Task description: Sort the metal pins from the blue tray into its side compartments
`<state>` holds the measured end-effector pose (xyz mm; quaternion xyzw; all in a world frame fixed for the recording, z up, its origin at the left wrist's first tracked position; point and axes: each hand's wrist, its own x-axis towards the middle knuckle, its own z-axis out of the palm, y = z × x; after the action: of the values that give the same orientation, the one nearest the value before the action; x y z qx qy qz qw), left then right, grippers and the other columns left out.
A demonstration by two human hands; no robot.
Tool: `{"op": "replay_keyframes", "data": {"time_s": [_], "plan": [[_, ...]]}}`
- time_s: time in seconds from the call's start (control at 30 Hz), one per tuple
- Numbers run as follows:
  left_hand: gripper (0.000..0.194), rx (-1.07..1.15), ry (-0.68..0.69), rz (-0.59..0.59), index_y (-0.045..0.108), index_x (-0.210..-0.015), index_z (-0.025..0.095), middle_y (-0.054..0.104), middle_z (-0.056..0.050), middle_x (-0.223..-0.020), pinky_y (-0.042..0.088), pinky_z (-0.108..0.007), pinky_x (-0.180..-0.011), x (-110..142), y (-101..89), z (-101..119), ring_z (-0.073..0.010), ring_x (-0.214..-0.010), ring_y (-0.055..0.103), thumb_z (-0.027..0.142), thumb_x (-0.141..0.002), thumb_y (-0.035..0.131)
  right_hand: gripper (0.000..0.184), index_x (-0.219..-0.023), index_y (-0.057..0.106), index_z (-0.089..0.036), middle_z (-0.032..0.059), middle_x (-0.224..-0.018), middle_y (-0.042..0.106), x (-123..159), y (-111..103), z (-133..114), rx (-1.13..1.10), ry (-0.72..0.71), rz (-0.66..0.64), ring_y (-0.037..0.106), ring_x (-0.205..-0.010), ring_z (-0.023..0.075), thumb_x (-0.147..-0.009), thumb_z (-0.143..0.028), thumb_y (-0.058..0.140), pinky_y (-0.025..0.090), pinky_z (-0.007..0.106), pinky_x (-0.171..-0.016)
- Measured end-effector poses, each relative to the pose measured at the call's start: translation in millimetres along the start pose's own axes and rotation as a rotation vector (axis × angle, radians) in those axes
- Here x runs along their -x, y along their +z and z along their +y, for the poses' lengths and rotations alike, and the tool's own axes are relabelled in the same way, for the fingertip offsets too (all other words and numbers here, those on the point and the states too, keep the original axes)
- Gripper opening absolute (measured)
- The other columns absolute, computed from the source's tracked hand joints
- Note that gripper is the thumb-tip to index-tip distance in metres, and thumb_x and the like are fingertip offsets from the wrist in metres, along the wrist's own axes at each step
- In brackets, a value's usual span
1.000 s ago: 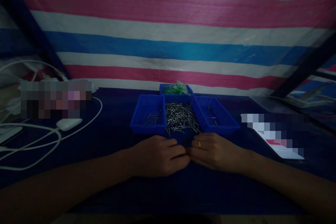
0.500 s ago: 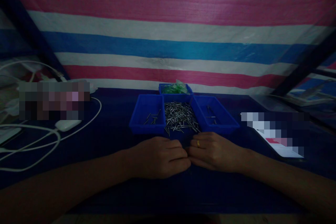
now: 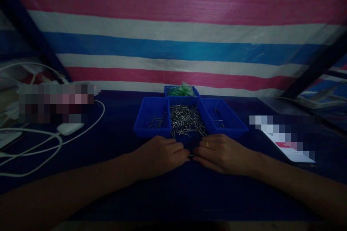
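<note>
Between the fingertips of my two hands shows a short bit of a thin metal pin [image 3: 191,155]. My left hand [image 3: 162,155] is closed on one end of it, and my right hand [image 3: 223,153], with a ring on one finger, pinches the other. Just beyond them lies a heap of similar metal pins [image 3: 186,119], loose on the table. On the left of the heap stands a blue bin [image 3: 141,122] with several pins inside. Another blue bin [image 3: 231,117], on the right, also holds several. The fingers hide most of the held pin.
Behind the heap is a third blue bin [image 3: 182,99] holding green plastic wrap [image 3: 184,89]. A lit phone [image 3: 294,153] lies on the right of the dark blue table [image 3: 173,198]. White cables [image 3: 61,148] and a white adapter [image 3: 69,129] are on the left. A striped sheet [image 3: 173,50] hangs behind.
My hands have drawn slightly apart and shifted a little away from me. A bit of the metal pin now shows between the fingertips, where before the hands met. Bins and heap are unmoved.
</note>
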<state>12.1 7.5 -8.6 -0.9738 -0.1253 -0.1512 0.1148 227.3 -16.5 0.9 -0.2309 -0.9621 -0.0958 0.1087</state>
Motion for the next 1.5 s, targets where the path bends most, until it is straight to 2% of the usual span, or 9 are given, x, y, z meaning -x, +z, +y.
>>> {"op": "replay_keyframes", "data": {"time_s": [0.3,0.57,0.83,1.17,1.5], "plan": [[0.028,-0.004,-0.086,0.015,0.05,-0.069,0.016,0.055,0.002,-0.057,0.032,-0.022,-0.042,0.6,2.4,0.6,-0.0108,-0.046,0.05,0.031,-0.089,0.035,0.027,-0.074,0.053,-0.015,0.0011,-0.063,0.051,0.0,-2.4,0.2,-0.013,0.003,-0.012,0.043,-0.057,0.0115,-0.089,-0.021,0.032,0.035,0.025,-0.053],[0.018,-0.034,-0.118,-0.007,0.045,-0.067,0.018,0.054,0.003,-0.053,0.03,-0.023,-0.041,-0.4,-1.3,0.7,-0.0122,-0.045,0.051,0.024,-0.082,0.038,0.024,-0.073,0.051,-0.015,0.0004,-0.063,0.05,0.8,-2.1,1.5,-0.008,0.036,-0.036,0.043,-0.057,0.0114,-0.089,-0.021,0.034,0.034,0.025,-0.054],[0.022,-0.016,-0.128,-0.068,0.046,-0.07,0.017,0.055,0.002,-0.055,0.031,-0.023,-0.041,0.3,-2.7,1.1,-0.0126,-0.046,0.052,0.026,-0.086,0.034,0.024,-0.073,0.049,-0.016,-0.0004,-0.061,0.05,0.8,-2.6,1.8,-0.03,0.07,-0.108,0.043,-0.055,0.0104,-0.089,-0.022,0.032,0.033,0.024,-0.053],[0.016,-0.012,-0.113,-0.045,0.045,-0.071,0.017,0.055,0.003,-0.056,0.03,-0.022,-0.042,0.6,-2.1,0.0,-0.0111,-0.047,0.05,0.024,-0.083,0.037,0.028,-0.07,0.05,-0.016,-0.0008,-0.059,0.048,1.5,-0.2,4.1,0.012,0.063,-0.021,0.042,-0.052,0.0101,-0.09,-0.023,0.032,0.032,0.024,-0.051],[0.012,-0.03,-0.098,-0.067,0.043,-0.076,0.018,0.055,0.004,-0.058,0.03,-0.022,-0.042,2.2,-3.1,-0.4,-0.0107,-0.047,0.051,0.023,-0.085,0.036,0.026,-0.071,0.05,-0.015,-0.0005,-0.06,0.048,3.1,0.3,4.6,0.019,0.051,-0.005,0.042,-0.053,0.01,-0.09,-0.024,0.034,0.032,0.024,-0.052]]}}
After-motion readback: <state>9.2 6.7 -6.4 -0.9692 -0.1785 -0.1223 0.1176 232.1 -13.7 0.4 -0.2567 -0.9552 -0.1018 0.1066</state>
